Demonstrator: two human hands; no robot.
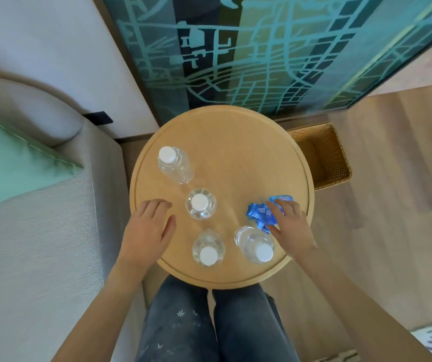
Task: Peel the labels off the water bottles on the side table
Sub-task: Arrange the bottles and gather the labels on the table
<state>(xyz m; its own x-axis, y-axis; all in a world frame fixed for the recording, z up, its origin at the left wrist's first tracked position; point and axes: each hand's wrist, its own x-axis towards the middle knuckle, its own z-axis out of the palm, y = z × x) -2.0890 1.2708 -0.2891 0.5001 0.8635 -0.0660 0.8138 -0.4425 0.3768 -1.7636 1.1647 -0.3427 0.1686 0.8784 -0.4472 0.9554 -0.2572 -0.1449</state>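
Head view, four clear water bottles (201, 203) on round side table (235, 158), left hand (148, 226) relaxed centre-left, right hand (292, 227) clutching crumpled blue labels (260, 214).

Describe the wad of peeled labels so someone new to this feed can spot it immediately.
Find the round wooden side table in front of the person's knees. On its right half, next to the near-right bottle, the right hand grips the wad of peeled labels. It is the only blue, crumpled thing there; its neighbours are clear bottles with white caps.
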